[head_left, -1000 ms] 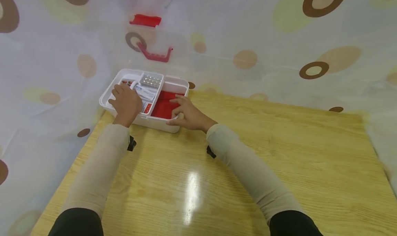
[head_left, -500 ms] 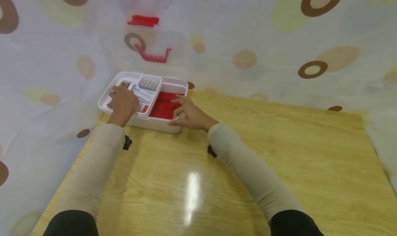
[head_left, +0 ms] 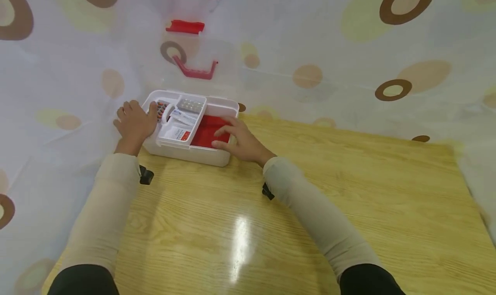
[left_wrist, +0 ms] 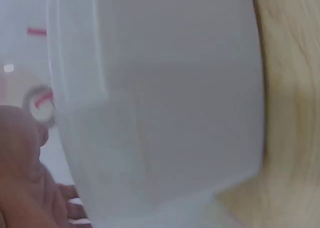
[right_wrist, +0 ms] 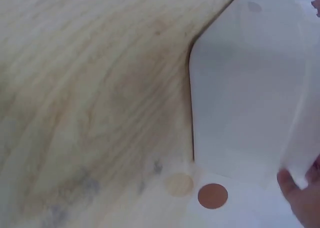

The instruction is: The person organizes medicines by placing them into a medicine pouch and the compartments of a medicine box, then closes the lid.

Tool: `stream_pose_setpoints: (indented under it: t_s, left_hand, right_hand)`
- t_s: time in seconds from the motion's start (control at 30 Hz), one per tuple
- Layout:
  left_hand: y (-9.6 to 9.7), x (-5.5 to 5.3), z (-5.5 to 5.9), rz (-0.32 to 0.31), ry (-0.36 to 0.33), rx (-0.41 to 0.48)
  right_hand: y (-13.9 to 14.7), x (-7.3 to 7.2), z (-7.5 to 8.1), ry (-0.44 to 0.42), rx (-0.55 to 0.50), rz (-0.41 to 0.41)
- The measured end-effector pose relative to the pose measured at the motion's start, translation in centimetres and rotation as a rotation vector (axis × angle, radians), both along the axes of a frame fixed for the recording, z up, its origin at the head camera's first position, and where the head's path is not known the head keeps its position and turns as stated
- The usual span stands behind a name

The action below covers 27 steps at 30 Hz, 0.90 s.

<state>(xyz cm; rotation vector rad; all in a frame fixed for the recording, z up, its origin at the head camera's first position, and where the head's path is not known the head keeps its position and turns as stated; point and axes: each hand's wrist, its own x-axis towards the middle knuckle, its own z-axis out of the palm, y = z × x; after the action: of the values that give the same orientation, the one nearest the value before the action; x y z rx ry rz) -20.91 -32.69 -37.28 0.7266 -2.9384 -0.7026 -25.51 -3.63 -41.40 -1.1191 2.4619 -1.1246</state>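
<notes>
A white plastic box (head_left: 190, 154) with an inner tray stands at the table's back left, its translucent lid (head_left: 222, 54) raised behind. My left hand (head_left: 135, 123) is at the box's left edge, fingers spread, thumb toward the tray. In the tray lie a blister pack of red and grey capsules (head_left: 161, 110), a silver blister pack (head_left: 191, 105), a blue-and-white tube-like packet (head_left: 183, 117) and a white-and-red packet (head_left: 179, 133). My right hand (head_left: 245, 141) is at the right rim, thumb apart from loosely bent fingers, over the compartment with a flat red item (head_left: 208, 131).
The lid carries a red handle (head_left: 196, 74) and a red latch (head_left: 186, 26). A dotted white sheet (head_left: 341, 71) hangs behind and beside the wooden table (head_left: 329, 191). The box's outer side wall (left_wrist: 190, 113) fills much of the left wrist view.
My left hand has moved left from over the tray to the box's left edge, uncovering the capsule pack and the tray's handle. The right hand has stayed near the right rim, its fingers shifting slightly.
</notes>
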Motion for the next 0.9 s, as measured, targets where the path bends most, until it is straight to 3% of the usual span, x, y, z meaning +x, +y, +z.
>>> stream_pose_setpoints:
  t_s: [0.13, 0.3, 0.47, 0.57, 0.67, 0.8, 0.9]
  left_hand:
    - [-1.7, 0.2, -0.8, -0.087, -0.154, 0.031]
    - [-1.5, -0.2, -1.7, -0.108, -0.135, 0.001]
    - [-0.3, -0.3, -2.3, -0.128, -0.168, -0.015]
    - [0.1, 0.0, -2.3, -0.143, -0.176, -0.007]
    - [0.2, 0.3, -1.9, -0.181, -0.159, 0.015]
    - [-0.4, 0.2, -1.4, -0.247, -0.147, 0.137]
    - [-0.8, -0.8, -1.6, -0.319, -0.146, 0.358]
  right_hand:
    - [-0.2, -0.5, -0.5, -0.024, -0.048, -0.163]
    - [-0.4, -3.4, 0.0, -0.095, -0.070, -0.295]
    - [0.0, -5.9, -0.1, -0.283, -0.255, -0.295]
    - [0.5, -6.0, -0.9, -0.410, -0.403, -0.265]
    - [1.4, -5.8, -1.5, -0.458, -0.504, -0.278]
    - [3.1, -5.1, -1.7, -0.452, -0.556, -0.348]
    - [4.3, -4.4, -1.9, -0.449, -0.549, -0.374]
